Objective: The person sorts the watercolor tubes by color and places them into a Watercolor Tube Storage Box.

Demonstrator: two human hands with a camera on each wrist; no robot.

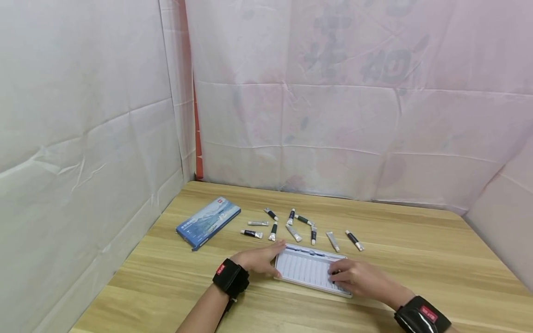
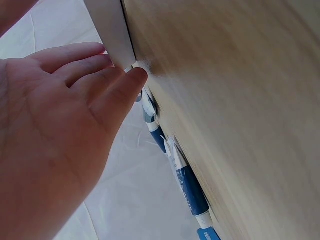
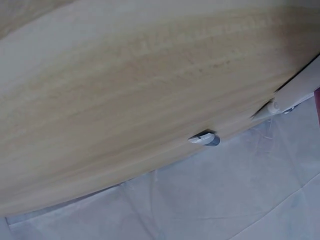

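In the head view a white ridged tray [image 1: 306, 269] lies on the table, with a thin dark-handled brush [image 1: 310, 252] in its far slot. My left hand [image 1: 260, 260] rests at the tray's left end, fingertips at the far corner and thumb by the near one. The left wrist view shows those fingers fairly straight against the tray's edge [image 2: 112, 30]. Over the right end, my right hand [image 1: 354, 277] pinches a small dark paint tube [image 1: 335, 273], mostly hidden by the fingers. The right wrist view does not show the right hand.
Several dark and silver paint tubes [image 1: 293, 232] lie scattered beyond the tray, one dark tube [image 1: 354, 240] farthest right. A blue flat box [image 1: 208, 222] lies at the left of the wooden table [image 1: 416, 249]. Pale sheeting [image 1: 333, 115] hangs behind and at the sides.
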